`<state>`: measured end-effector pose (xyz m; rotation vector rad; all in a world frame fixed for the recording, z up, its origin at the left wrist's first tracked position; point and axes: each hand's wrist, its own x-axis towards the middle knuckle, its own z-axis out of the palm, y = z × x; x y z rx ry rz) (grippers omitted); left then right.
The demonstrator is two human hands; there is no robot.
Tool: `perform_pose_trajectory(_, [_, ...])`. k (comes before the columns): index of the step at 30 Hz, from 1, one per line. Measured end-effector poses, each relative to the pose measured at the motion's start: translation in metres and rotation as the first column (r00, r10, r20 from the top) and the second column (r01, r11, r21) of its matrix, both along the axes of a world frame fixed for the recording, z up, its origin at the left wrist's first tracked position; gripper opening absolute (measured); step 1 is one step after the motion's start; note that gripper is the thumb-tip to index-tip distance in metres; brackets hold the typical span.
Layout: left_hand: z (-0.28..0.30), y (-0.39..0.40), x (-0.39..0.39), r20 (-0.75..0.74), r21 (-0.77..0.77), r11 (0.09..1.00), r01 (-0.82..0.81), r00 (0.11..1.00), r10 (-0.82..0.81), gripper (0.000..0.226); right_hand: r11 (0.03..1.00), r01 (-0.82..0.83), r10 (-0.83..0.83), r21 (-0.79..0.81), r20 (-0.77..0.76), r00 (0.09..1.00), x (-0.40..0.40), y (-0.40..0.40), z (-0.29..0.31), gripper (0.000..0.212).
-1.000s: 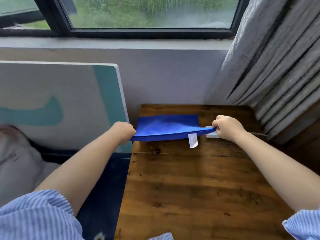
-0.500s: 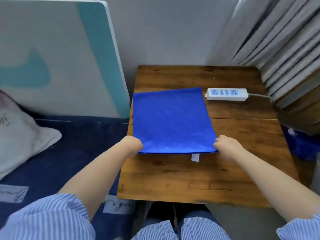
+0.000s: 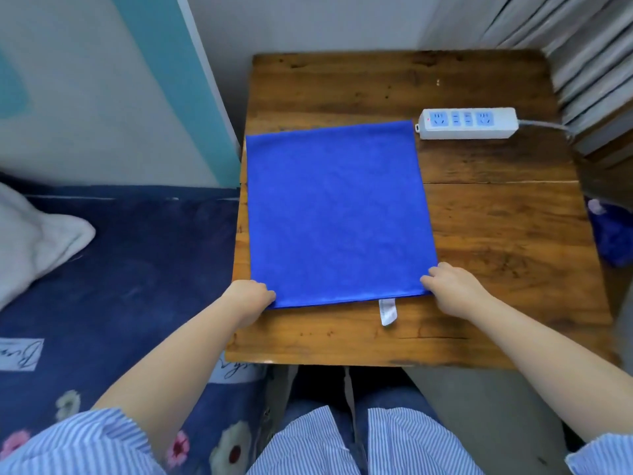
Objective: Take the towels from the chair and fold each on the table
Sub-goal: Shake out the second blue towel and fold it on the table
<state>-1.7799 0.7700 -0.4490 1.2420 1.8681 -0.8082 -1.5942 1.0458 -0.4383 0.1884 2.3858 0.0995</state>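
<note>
Head view: one blue towel [image 3: 337,214] lies flat on the wooden table [image 3: 496,234], its left edge along the table's left edge. The fingertips of both hands are hidden. The left hand [image 3: 248,298] sits at the towel's near left corner with fingers curled under, and it seems to pinch that corner, though the grip itself is out of sight. The right hand [image 3: 448,286] is at the near right corner, knuckles bent, fingers together on the cloth's edge. Both sleeves are cut off by the frame's bottom. No chair can be made out.

Compared with half a second ago the towel lies in much the same spread position with both hands at the same corners; a second ago it was held up, stretched between them.

Counted: one towel, one white tag [image 3: 387,311] hanging off the towel's near edge, one power strip [image 3: 467,123] just beside the towel's far right corner, two hands.
</note>
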Motion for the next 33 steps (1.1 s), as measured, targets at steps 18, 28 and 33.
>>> perform_pose_trajectory(18, [-0.035,0.123,-0.096,0.079,0.789,0.513,-0.337,0.884,0.46,0.034,0.971,0.06,-0.18,-0.231,-0.545,0.819,-0.191,0.02,-0.043,0.039])
perform_pose_trajectory(28, [-0.063,0.158,-0.167,0.078,0.677,0.583,-0.449,0.831,0.55,0.056,0.978,0.041,-0.119,-0.204,-0.389,0.913,-0.261,0.056,-0.07,0.053])
perform_pose_trajectory(33, [-0.067,0.139,-0.194,0.006,0.667,0.58,-0.467,0.782,0.623,0.064,0.98,0.083,-0.148,-0.182,-0.381,0.913,-0.249,0.099,-0.064,0.061])
